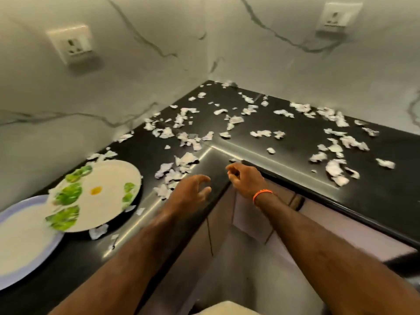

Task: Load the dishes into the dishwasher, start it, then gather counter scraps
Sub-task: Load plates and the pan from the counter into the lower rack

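Both hands reach over the inner corner of the black desk (284, 137). Left hand (192, 192) hovers with fingers spread and loosely curled, grasping nothing, just beside a small heap of torn paper scraps (175, 169) that lies ahead and to its left. Right hand (244, 176), with an orange band (261, 194) on its wrist, has its fingertips drawn together near the desk's edge; whether they pinch a scrap I cannot tell, since the picture is blurred there. More white scraps are scattered well beyond both hands, up to the far corner, and out to the right of the right hand. Left of the left hand, a white plate with green patches (102, 196) overlaps a pale blue-rimmed plate (25, 242). Two wall sockets (72, 44) sit on the marbled wall beyond.
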The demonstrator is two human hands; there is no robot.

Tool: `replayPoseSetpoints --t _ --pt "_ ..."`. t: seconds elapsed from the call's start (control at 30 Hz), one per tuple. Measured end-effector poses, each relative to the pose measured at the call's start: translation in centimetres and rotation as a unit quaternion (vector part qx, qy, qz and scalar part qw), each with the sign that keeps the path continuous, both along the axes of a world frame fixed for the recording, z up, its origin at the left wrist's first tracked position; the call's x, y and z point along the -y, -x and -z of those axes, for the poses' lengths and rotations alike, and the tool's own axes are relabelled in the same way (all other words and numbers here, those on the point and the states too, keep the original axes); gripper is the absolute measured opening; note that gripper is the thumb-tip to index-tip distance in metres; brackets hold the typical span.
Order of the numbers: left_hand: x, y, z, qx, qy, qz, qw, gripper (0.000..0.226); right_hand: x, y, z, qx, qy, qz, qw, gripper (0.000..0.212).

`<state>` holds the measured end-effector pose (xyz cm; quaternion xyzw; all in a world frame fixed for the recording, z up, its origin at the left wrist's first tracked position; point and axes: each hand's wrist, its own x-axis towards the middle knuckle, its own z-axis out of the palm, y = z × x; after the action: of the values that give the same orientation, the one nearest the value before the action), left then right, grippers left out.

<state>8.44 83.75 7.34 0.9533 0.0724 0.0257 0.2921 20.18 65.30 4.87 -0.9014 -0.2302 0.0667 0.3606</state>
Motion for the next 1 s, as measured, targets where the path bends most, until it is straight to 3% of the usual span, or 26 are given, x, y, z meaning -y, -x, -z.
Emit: replayPoseSetpoints --t 0.2,0.37,0.43,0.57,0.67,0.77,0.9,1.0 --pt "-9.5 3.7 0.4 0.038 -0.007 -0.123 0.992 0.032 -11.5 0.9 0.3 -0.004 0.009 -0.094 0.996 0.027" --pt "-15.2 6.9 2.0 0.011 -0.054 -0.214 0.975 0.035 -18.9 2.2 0.2 0.029 0.071 -0.233 0.970 0.033" --pt "-16.4 8.3 2.6 -0.028 -0.069 -0.247 0.966 0.047 -21.3 2.3 0.3 0.045 0.103 -0.286 0.952 0.037" --pt "-18.7 11.0 4.0 -0.188 -0.137 -0.238 0.943 0.074 -25.8 2.1 0.3 0.089 0.171 -0.386 0.902 0.046" --pt "-19.6 12.5 5.4 -0.230 -0.162 -0.256 0.925 0.073 -27.9 1.7 0.5 0.110 0.191 -0.436 0.873 0.048" --pt "-19.8 14.0 7.0 -0.190 -0.189 -0.273 0.924 0.055 -29.3 1.4 1.1 0.138 0.195 -0.467 0.851 0.049" --pt "-20.4 14.7 8.0 -0.068 -0.236 -0.283 0.927 0.042 -30.2 0.5 2.1 0.194 0.194 -0.507 0.817 0.051" --pt "-20.5 14.2 7.0 0.021 -0.254 -0.280 0.926 0.032 -31.1 -0.1 2.1 0.252 0.159 -0.496 0.816 0.050"
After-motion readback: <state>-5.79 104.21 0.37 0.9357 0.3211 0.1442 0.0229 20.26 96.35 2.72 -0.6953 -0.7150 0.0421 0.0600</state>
